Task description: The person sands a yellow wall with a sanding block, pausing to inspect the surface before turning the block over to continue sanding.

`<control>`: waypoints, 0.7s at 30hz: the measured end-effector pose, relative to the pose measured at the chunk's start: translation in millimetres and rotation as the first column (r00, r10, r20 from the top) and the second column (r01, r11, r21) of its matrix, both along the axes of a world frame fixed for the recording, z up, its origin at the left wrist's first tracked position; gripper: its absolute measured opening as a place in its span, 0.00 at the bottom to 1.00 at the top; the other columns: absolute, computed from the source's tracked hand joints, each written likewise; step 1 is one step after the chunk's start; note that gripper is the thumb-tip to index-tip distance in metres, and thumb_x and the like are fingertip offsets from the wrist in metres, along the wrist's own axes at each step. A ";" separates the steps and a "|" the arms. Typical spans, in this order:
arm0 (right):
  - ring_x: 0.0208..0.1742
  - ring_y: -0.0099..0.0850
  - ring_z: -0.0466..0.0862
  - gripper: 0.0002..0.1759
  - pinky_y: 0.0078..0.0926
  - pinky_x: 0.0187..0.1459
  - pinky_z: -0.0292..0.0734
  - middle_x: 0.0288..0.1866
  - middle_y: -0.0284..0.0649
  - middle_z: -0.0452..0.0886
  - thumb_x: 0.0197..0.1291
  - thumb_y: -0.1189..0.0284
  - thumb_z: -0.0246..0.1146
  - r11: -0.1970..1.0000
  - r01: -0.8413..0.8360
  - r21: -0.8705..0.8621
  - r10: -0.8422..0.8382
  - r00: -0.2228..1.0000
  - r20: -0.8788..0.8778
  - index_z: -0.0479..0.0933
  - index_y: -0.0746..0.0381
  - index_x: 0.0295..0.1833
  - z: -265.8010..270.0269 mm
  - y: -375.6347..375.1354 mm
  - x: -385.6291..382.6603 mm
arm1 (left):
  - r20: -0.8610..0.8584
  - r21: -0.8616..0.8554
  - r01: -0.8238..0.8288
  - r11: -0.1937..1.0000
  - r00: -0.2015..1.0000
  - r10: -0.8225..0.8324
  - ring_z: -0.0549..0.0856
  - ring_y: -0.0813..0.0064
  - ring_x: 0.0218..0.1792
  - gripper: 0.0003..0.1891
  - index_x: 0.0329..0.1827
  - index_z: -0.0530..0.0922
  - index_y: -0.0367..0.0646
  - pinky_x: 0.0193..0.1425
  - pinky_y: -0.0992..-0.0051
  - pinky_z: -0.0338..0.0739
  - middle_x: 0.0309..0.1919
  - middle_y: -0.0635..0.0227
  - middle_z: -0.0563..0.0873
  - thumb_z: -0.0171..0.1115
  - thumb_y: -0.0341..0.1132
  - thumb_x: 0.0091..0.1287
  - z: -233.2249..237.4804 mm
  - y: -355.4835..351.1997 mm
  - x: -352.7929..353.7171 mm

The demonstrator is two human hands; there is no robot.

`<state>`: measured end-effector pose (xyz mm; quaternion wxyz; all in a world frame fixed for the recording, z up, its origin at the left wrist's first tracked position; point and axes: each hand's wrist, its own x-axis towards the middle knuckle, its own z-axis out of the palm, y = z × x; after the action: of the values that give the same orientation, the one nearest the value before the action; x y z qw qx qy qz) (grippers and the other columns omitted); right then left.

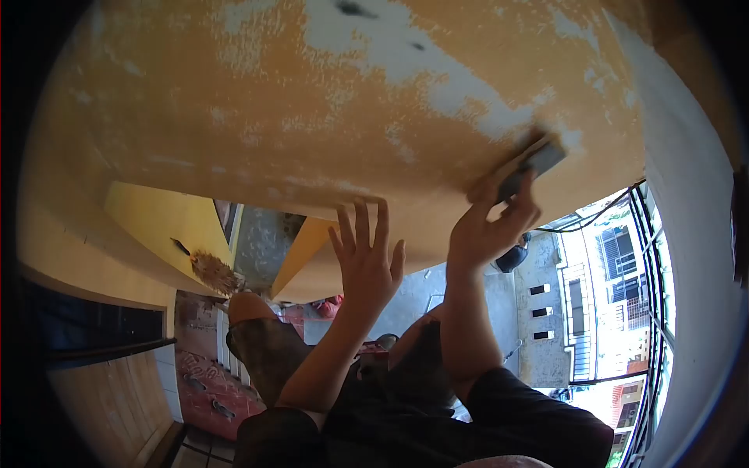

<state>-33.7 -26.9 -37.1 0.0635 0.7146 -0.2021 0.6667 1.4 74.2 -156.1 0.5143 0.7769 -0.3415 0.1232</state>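
Observation:
An orange-yellow painted wall panel (296, 132) with pale, patchy areas spans the upper view. My right hand (488, 230) is closed on a dark, flat, rectangular hand tool (538, 165) held against its surface. Motion blurs the tool, and the fingers partly cover it. Spread fingers mark my left hand (367, 261), which holds nothing; its fingertips are right at the panel's lower edge, left of the right hand.
A bristly brush (214, 271) with a dark handle lies on the yellow ledge at left. Below my legs are a reddish floor (211, 390) and a red object (329, 306). Dark cables (647, 234) run along the opening at right, with buildings (616, 265) outside.

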 end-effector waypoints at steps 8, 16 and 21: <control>0.41 0.28 0.71 0.26 0.24 0.41 0.68 0.44 0.39 0.73 0.62 0.74 0.68 0.999 0.033 -0.041 -0.034 0.999 -0.028 0.72 0.65 0.66 1.3 7.3 -4.6 | 0.007 0.067 0.054 0.996 0.998 -0.055 0.47 0.36 0.77 0.39 0.80 0.55 0.48 0.74 0.35 0.48 0.78 0.44 0.52 0.61 0.44 0.68 2.8 9.1 -6.2; 0.42 0.36 0.74 0.25 0.31 0.42 0.70 0.42 0.46 0.74 0.61 0.79 0.67 0.992 0.101 -0.082 -0.105 0.993 -0.048 0.72 0.70 0.64 11.1 4.3 -0.5 | -0.069 -0.116 0.106 0.988 0.991 -0.115 0.49 0.33 0.76 0.36 0.77 0.59 0.43 0.73 0.36 0.52 0.77 0.42 0.54 0.61 0.41 0.68 39.8 23.3 -13.1; 0.41 0.30 0.73 0.26 0.26 0.40 0.70 0.44 0.42 0.71 0.61 0.77 0.67 0.998 0.035 -0.050 -0.035 0.999 -0.006 0.72 0.68 0.65 19.2 4.7 7.1 | 0.097 -0.364 0.026 0.931 0.995 0.011 0.56 0.32 0.74 0.28 0.70 0.71 0.43 0.72 0.36 0.54 0.74 0.43 0.62 0.62 0.39 0.67 85.3 37.5 6.9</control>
<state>-26.6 -22.2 -17.9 0.0936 0.7115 -0.1979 0.6678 8.4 111.7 -70.9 0.6330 0.6596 -0.3402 0.2202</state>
